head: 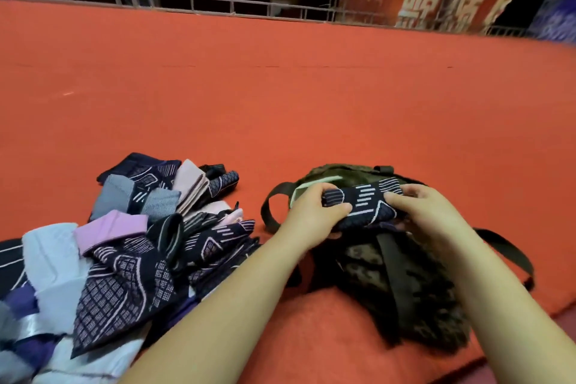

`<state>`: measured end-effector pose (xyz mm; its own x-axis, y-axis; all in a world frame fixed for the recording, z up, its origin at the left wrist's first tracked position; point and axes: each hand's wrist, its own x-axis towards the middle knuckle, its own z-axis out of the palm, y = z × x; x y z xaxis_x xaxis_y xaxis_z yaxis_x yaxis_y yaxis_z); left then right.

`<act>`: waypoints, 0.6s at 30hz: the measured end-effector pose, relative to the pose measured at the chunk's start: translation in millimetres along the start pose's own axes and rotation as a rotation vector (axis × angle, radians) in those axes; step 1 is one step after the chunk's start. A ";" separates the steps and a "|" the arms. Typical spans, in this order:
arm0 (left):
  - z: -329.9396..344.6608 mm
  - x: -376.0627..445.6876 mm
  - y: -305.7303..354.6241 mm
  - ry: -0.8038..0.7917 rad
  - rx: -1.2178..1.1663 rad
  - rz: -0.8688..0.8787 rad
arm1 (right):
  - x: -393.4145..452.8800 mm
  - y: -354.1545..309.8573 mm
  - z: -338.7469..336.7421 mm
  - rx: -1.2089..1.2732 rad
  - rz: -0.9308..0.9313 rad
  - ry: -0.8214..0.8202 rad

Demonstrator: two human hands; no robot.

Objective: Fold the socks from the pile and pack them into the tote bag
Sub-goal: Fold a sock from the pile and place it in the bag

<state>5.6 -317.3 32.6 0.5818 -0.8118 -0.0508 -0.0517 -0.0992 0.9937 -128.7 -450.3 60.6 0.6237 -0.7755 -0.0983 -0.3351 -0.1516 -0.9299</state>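
Folded navy patterned sock (363,203) over dark tote bag (402,284), left hand (314,212) and right hand (427,212) gripping its ends, sock pile (124,246) alongside on orange carpet (280,87)

Surface (280,87): flat, covered in orange-red felt-like material, extending to a metal railing (193,5) at 12 o'clock. Sock pile (124,243) lies directly on it at 8 o'clock: dark navy patterned, grey, pink, lilac and pale blue pieces, overlapping loosely. Tote bag (405,290), dark camouflage fabric with dark straps, lies on it at 5 o'clock, just beside the pile.
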 end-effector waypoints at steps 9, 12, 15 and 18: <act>28.5 28.0 8.8 0.014 0.390 -0.063 | 61.7 23.6 -34.7 0.127 0.259 -0.183; 31.0 28.4 15.3 0.000 0.593 -0.105 | 76.6 19.5 -39.2 0.219 0.228 -0.107; 37.8 12.6 5.8 -0.134 0.747 -0.075 | 84.5 19.0 -43.4 0.260 0.201 -0.065; 44.0 -2.2 -10.6 -0.336 0.764 -0.088 | 84.6 28.4 -50.2 0.199 0.260 -0.121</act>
<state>-30.8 -339.8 17.8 0.3429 -0.8991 -0.2722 -0.6234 -0.4345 0.6501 -121.0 -551.0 43.7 0.6189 -0.6921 -0.3716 -0.3571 0.1734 -0.9178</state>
